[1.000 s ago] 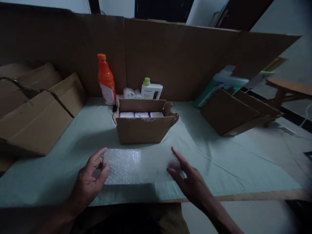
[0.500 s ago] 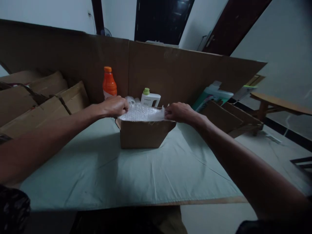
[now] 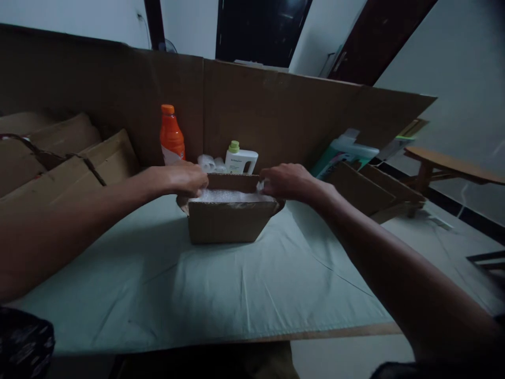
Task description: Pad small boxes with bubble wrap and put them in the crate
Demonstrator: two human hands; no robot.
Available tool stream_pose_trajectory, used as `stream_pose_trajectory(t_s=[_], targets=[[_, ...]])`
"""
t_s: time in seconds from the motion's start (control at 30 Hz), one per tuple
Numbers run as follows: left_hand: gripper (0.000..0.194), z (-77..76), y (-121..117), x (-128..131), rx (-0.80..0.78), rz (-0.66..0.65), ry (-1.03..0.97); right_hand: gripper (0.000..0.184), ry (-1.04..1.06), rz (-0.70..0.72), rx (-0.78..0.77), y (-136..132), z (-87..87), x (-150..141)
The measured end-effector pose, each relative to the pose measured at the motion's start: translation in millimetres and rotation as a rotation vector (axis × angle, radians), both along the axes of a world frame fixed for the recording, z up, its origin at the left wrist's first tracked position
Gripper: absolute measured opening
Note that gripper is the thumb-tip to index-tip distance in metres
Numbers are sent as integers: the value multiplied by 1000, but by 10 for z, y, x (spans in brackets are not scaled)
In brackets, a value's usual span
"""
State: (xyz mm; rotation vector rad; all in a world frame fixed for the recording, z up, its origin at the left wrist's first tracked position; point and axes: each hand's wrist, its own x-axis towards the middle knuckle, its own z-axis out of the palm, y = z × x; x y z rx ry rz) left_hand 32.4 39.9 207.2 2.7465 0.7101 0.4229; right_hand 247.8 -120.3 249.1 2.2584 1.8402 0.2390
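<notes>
A small cardboard box [image 3: 226, 223] stands open on the green cloth, its inner back wall showing. Inside it lies a sheet of bubble wrap [image 3: 232, 196], low along the near wall. At the box's left end my left hand [image 3: 183, 178] is closed on an edge of the wrap. My right hand [image 3: 284, 180] pinches the wrap's other end, a crumpled bit showing by the fingertips at the right rim. What lies beneath the wrap is hidden.
Behind the box stand an orange bottle [image 3: 172, 136], a white jug with a green cap [image 3: 240, 159] and a bubble-wrapped bundle [image 3: 210, 164]. Cardboard boxes [image 3: 94, 158] lean at left. A teal container [image 3: 341, 150] sits at right before a cardboard screen [image 3: 276, 116].
The bubble wrap has gone down into the box and toward its near wall, uncovering the inner back wall. Both hands still hold its ends, the right slightly further left.
</notes>
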Motion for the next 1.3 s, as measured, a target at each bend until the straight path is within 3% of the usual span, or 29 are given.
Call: stream_pose_trajectory(t_s=[0.07, 0.17, 0.2, 0.27, 0.33, 0.4, 0.47, 0.53, 0.57, 0.63, 0.7, 0.8, 0.87, 0.97, 1.1, 1.2, 1.3], targets=[[15, 127, -57, -32, 30, -39, 68, 26, 54, 41, 26, -28, 42, -17], [17, 271, -180, -92, 98, -31, 81, 30, 295, 187, -107, -60, 14, -15], [18, 285, -220, -148, 112, 4, 3, 31, 387, 215, -76, -107, -3, 8], [22, 221, -282, -346, 124, 114, -226, 31, 539, 198, 173, -294, -49, 100], [31, 1, -324, -637, 84, 264, -445, 31, 638, 122, 489, -587, -149, 234], [40, -370, -369, -930, -85, 424, -538, 31, 704, 26, 652, -889, -359, 363], [59, -808, -442, -1111, -269, 416, -531, 37, 833, -46, 646, -1083, -683, 429], [80, -1182, -544, -1113, -419, 347, -517, 54, 979, -51, 554, -1096, -1049, 390], [85, -1311, -597, -1048, -476, 313, -520, 63, 1038, -41, 511, -1038, -1212, 332], [89, -1428, -684, -832, -577, 231, -554, 67, 1104, -34, 484, -837, -1443, 160], [86, -1397, -728, -598, -661, 177, -644, 61, 1088, -56, 521, -625, -1521, -42], [81, -1281, -776, -443, -721, 184, -774, 55, 959, -81, 576, -540, -1465, -310], [79, -1258, -876, -524, -731, 230, -773, 47, 854, -71, 580, -722, -1439, -452], [73, -1283, -1186, -767, -791, 262, -681, 35, 695, -49, 600, -1257, -1510, -614], [65, -1227, -1559, -855, -849, 142, -585, 43, 531, -81, 657, -1878, -1597, -702], [64, -1149, -1576, -708, -879, 102, -585, 45, 444, -109, 709, -1995, -1543, -710], [65, -1142, -1524, -524, -902, 156, -574, 44, 424, -116, 733, -1983, -1503, -680]])
